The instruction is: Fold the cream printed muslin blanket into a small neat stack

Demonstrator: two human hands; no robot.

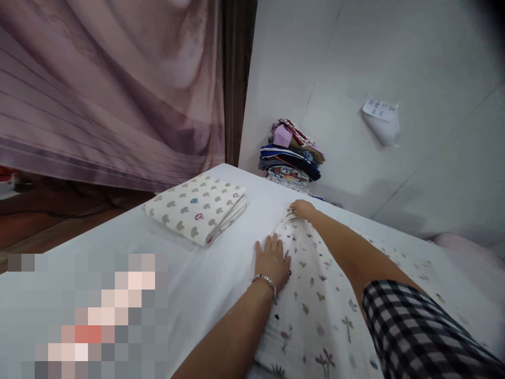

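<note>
One printed cloth (315, 289), white with small plants and other motifs, lies nearest, on the white bed surface (201, 279), running in from the bottom edge of the view. Its long axis points away from the wearer, slightly leftward, and it narrows to a gathered far end; more of it spreads to the right, beyond the right forearm. One black-and-white checked sleeve (418, 326) covers part of that arm.

Two hands are at the cloth. The left hand (273, 262), with one bracelet (265, 281) at its wrist, is palm down at the cloth's left edge, fingers spread wide and gripping nothing. A little farther off, the right hand (303, 209) has its fingers closed on the gathered far end, pinching the fabric.

To the left, well apart from that cloth, sits one folded cloth (193, 210) with mushroom prints, its longer side running obliquely across the bed. Past the bed's far edge rises one stack of folded clothes (292, 152); its exact count of pieces cannot be told. One pink curtain (118, 95) hangs at left, and one handwritten note (379, 109) is on the pale wall (426, 58).
</note>
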